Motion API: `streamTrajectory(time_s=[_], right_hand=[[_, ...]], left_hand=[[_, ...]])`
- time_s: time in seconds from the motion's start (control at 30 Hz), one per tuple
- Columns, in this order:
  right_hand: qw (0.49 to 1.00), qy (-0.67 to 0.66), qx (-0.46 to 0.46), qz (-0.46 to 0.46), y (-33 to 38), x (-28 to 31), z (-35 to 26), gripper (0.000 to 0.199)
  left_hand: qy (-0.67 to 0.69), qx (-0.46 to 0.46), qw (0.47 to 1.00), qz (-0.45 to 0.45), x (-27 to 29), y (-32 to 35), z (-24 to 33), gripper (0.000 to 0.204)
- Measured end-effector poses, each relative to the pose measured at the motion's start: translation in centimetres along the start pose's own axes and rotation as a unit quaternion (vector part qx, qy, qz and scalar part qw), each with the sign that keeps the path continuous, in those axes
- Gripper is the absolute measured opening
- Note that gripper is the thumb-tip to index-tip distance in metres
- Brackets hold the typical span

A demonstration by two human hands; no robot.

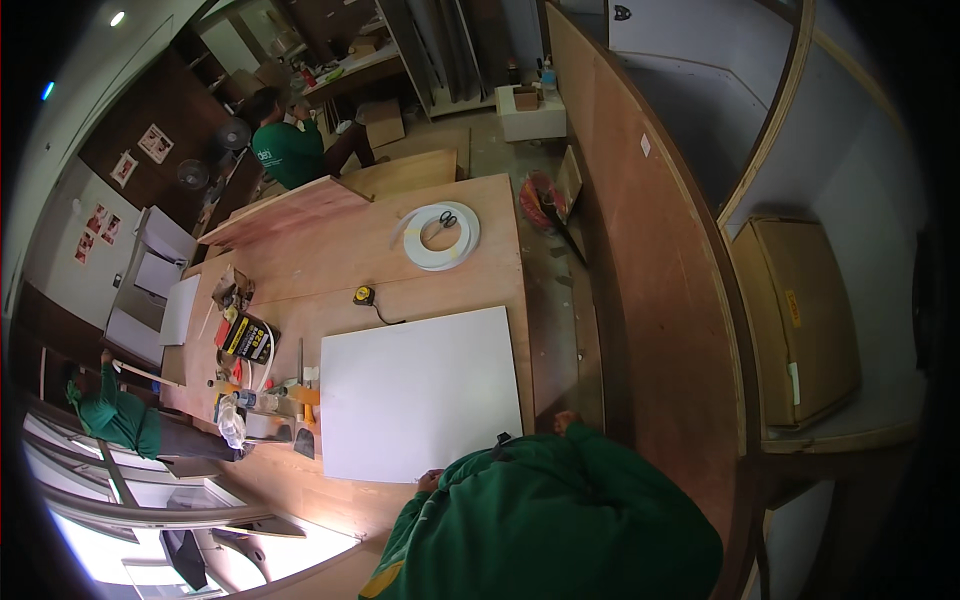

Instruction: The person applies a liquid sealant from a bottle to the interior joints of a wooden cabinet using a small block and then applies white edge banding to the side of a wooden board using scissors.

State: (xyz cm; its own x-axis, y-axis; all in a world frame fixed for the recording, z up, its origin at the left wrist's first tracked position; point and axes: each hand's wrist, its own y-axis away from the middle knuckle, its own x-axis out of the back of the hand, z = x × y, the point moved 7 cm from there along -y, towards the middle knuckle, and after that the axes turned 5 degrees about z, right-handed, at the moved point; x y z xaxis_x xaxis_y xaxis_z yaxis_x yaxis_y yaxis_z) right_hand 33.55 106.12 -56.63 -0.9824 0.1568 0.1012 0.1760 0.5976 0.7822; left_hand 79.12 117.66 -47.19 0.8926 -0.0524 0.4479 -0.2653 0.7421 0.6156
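A large white board [420, 395] lies flat on the wooden worktable [300, 300] before me. At its near edge my left hand [430, 480] has its fingers closed on the rim, partly hidden by my green sleeve. Off the table's right edge, my right hand [567, 420] shows small beside my body, away from the board. Its fingers are too small and shaded to read. Just beyond the board's far edge sits a yellow and black tape measure [364, 296]. Farther back lies a coil of white edging strip [440, 237], with black-handled scissors [446, 220] resting on it.
Left of the board stand a black and yellow adhesive tin [250, 337], bottles [262, 400] and a scraper [304, 442]. A tall wooden panel [660, 240] rises on the right. One person in green [290, 145] sits beyond the table; another [125, 415] stands at the left.
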Motion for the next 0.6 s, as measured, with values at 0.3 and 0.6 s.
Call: streamTrajectory(time_s=[0.3,0.6], right_hand=[[0.999,0.05,0.006,0.0,-0.3,0.4,0.5,0.028],[0.998,0.027,0.016,-0.06,-4.8,-0.1,4.5,0.029]], left_hand=[[-0.029,-0.033,0.999,0.009,0.1,0.6,1.4,0.038],[-0.045,-0.034,0.998,0.029,0.5,2.0,2.6,0.039]])
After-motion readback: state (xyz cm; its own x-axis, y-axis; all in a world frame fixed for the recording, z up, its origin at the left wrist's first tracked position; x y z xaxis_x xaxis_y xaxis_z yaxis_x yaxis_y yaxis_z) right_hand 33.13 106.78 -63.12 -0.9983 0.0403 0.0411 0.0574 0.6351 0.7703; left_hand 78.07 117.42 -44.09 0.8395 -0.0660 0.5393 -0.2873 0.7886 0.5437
